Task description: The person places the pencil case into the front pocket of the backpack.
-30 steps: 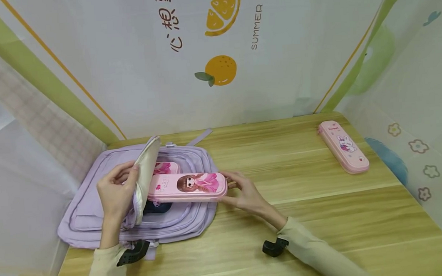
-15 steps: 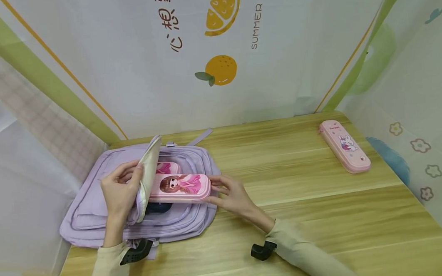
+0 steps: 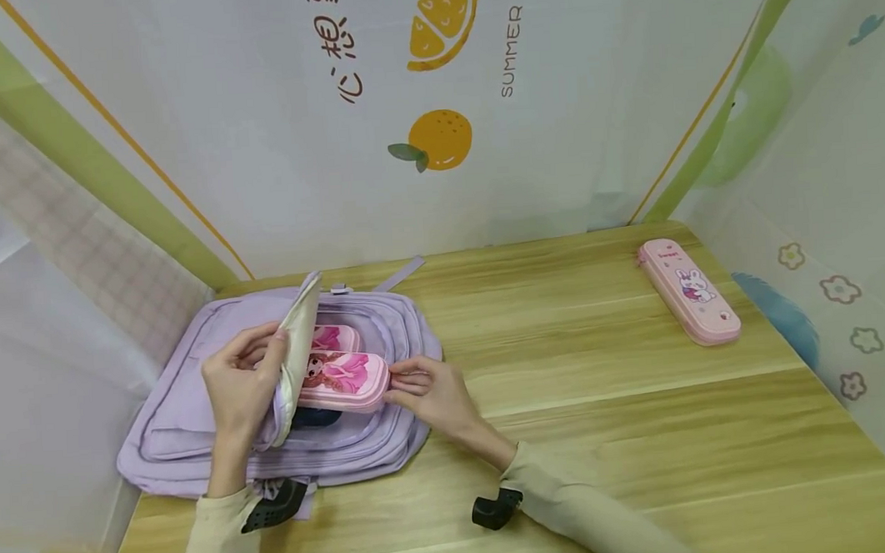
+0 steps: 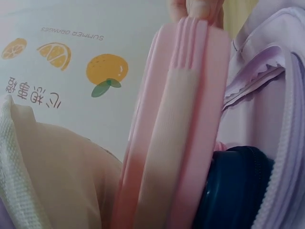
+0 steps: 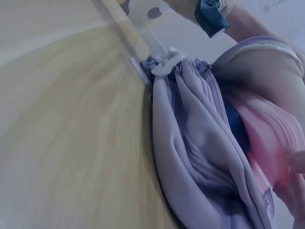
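Observation:
A lavender backpack (image 3: pixel 186 390) lies on the table at the left. My left hand (image 3: pixel 243 379) pinches the edge of its raised pocket flap (image 3: pixel 299 351), pale on the inside. In my right hand (image 3: pixel 437 398) is the end of a pink pencil case (image 3: pixel 350 377) with a long-haired doll picture, held between thumb and fingers. The case's other end is hidden behind the flap. Within the pocket lie another pink case (image 3: pixel 341 338) and a dark blue case (image 4: pixel 238 186). The left wrist view shows the held pencil case (image 4: pixel 190 124) edge-on, fingertips at its top.
A pink pencil case with a rabbit picture (image 3: pixel 689 293) lies at the table's right rear. The wooden table (image 3: pixel 565 320) meets printed cloth at the back and sides. A strap (image 3: pixel 401 274) sticks out behind the backpack.
My right hand has moved left, sliding the doll pencil case further behind the flap, so less of it shows. The left hand stays on the flap, shifted only slightly right.

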`<state>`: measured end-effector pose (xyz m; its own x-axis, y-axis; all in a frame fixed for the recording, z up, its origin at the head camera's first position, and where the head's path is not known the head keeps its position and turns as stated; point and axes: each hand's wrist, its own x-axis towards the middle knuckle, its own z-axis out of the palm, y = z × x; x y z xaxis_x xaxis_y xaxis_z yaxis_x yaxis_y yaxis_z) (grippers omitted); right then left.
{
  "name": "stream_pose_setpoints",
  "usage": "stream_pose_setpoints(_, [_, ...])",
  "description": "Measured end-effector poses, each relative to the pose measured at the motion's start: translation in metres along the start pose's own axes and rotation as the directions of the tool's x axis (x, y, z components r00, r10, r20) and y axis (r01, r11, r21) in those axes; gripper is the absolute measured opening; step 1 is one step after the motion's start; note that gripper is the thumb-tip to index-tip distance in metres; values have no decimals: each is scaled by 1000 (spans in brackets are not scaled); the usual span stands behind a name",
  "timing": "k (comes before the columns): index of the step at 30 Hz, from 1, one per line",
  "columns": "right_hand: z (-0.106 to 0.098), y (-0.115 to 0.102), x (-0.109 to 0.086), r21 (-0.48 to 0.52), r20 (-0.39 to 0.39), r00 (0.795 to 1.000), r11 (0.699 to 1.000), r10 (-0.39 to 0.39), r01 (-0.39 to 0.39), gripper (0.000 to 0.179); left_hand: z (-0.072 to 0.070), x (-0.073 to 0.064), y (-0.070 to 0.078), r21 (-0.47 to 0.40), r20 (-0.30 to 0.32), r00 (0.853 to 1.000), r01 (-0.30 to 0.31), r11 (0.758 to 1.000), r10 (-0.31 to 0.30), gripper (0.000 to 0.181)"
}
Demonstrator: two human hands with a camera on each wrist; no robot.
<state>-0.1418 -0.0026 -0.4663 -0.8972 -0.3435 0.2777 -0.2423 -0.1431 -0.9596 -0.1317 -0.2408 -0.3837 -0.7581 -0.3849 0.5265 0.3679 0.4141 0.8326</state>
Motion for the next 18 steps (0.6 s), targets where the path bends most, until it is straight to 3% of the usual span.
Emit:
stream_pose_setpoints(5, [11, 2, 1, 44, -39, 999, 999, -12, 13, 20, 1, -1, -3, -20, 8, 1000, -9, 1000, 9, 15])
stream_pose_setpoints(12, [23, 3, 7, -95, -111, 993, 995, -34, 24, 16, 1, -1, -1, -38, 28, 1000, -14, 999, 15, 15])
stream_pose_setpoints(18, [32, 4, 15, -96, -106, 994, 995, -22, 12, 14, 3, -3, 1, -77, 39, 999, -21, 997, 24, 15])
